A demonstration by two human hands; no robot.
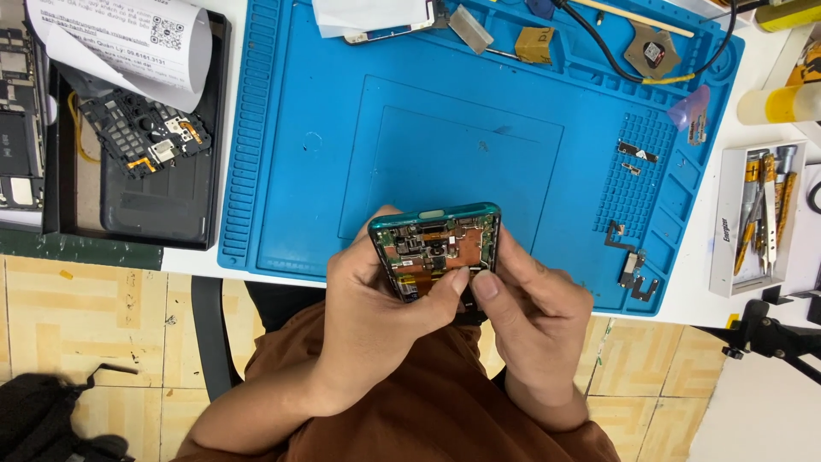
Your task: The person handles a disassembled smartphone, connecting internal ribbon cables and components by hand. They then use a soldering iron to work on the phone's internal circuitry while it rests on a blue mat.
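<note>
Down by the lap, both hands had an opened phone (436, 248) pinched between them, just over the near edge of the blue mat (462, 137).

Left hand (376, 299) wrapped the phone's left side, thumb pressed onto its exposed boards; right hand (534, 295) clamped the right edge, thumb meeting the left one. Farther out: small metal brackets (634, 269) on the mat, a tool box (757, 214) to the right, and a black tray (137, 137) with a back cover on the left.

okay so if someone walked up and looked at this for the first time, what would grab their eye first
The big blue work mat fills the middle of the table. At its near edge, the left hand and right hand hold an opened phone, circuit boards exposed, thumbs pressing its lower part. At far left, a black tray holds a dark back cover and another board.
</note>
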